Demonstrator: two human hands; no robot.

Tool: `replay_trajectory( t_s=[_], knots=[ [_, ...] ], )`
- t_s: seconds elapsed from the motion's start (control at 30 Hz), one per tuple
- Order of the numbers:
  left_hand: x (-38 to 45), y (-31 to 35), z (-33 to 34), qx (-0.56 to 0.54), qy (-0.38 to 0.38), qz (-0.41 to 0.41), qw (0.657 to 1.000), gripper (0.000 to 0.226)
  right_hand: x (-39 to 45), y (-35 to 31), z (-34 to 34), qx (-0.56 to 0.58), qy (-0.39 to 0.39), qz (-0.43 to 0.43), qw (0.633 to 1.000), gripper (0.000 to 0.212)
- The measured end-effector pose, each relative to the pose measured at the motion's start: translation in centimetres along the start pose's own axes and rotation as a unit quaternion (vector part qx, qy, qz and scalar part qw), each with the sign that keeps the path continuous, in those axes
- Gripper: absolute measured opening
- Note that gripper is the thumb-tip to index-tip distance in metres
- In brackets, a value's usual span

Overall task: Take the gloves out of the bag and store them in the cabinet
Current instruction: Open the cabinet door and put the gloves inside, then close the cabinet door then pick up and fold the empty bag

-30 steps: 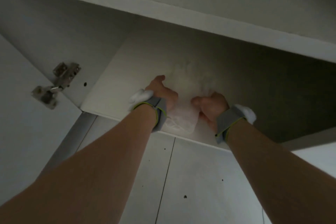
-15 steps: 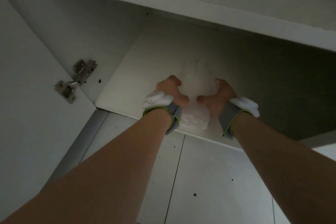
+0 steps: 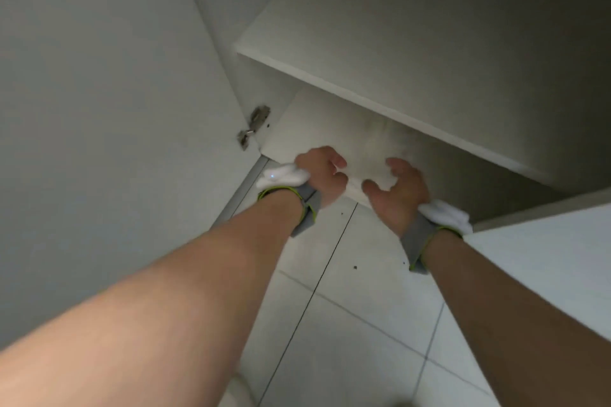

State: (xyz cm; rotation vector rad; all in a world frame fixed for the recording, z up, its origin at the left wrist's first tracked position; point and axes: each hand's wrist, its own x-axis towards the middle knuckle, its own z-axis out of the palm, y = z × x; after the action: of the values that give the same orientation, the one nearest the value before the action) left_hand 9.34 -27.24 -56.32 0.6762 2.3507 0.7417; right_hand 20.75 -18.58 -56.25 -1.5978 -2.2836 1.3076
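A pale, blurred stack of white gloves [image 3: 380,142] lies on the lower shelf [image 3: 297,129] of the white cabinet, partly under the shelf above. My left hand [image 3: 320,175] hovers at the shelf's front edge with loosely curled fingers and holds nothing. Just to the right, my right hand [image 3: 398,192] is spread open, fingertips close to the near end of the gloves. Whether the fingers touch them I cannot tell. Both wrists wear grey straps with white pads. The bag is out of view.
The cabinet's left door [image 3: 115,76] stands open beside my left arm, with a metal hinge [image 3: 254,125] at its edge. An upper shelf [image 3: 330,53] overhangs the gloves. A white panel [image 3: 545,258] sits at the right. Light floor tiles [image 3: 347,307] lie below.
Both hands have let go of the gloves and pulled back to the shelf's front edge. The view has dropped, showing the upper shelf and the floor.
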Motion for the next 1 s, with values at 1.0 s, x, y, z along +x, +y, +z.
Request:
replay_trajectory(
  t_s=[1.0],
  knots=[
    [-39.1, 5.8, -41.3, -0.047, 0.028, -0.25, 0.967, 0.064, -35.4, -40.3, -14.9, -0.194, -0.276, -0.129, 0.932, 0.032]
  ],
)
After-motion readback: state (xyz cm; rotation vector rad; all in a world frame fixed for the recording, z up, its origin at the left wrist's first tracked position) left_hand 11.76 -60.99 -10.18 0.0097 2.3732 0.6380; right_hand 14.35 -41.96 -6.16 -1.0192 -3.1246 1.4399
